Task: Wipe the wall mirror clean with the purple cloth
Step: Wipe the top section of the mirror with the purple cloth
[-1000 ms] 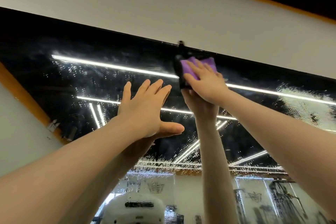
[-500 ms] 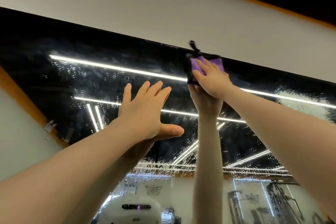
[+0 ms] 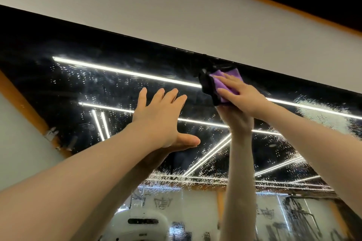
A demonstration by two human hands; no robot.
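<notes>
At the far left a pale wall [image 3: 17,152] meets an orange strip [image 3: 25,107] that runs along the edge of the mirror [image 3: 58,45]. The mirror is dark glass, mounted high, with a black top edge under a grey-white wall band [image 3: 156,6]. Water droplets [image 3: 94,78] speckle its left and lower parts, and bright light strips show as reflections across it.

The left hand [image 3: 160,119] is raised near the middle of the glass, palm toward it, its fingers [image 3: 142,100] straight and slightly spread, thumb stuck out to the right. It holds nothing; whether the palm actually touches the glass cannot be told, though its reflection sits close under it.

Further right, just below the mirror's top edge, the cloth [image 3: 223,84] lies flat against the glass: purple on the side facing the camera, with a dark border along its left edge. The right hand [image 3: 241,94] presses on it, fingers [image 3: 225,80] laid straight over the purple surface, not curled around it. The reflected arm rises from below to meet it.

At the far right a patch of foam or spray [image 3: 321,109] clings to the glass.
</notes>
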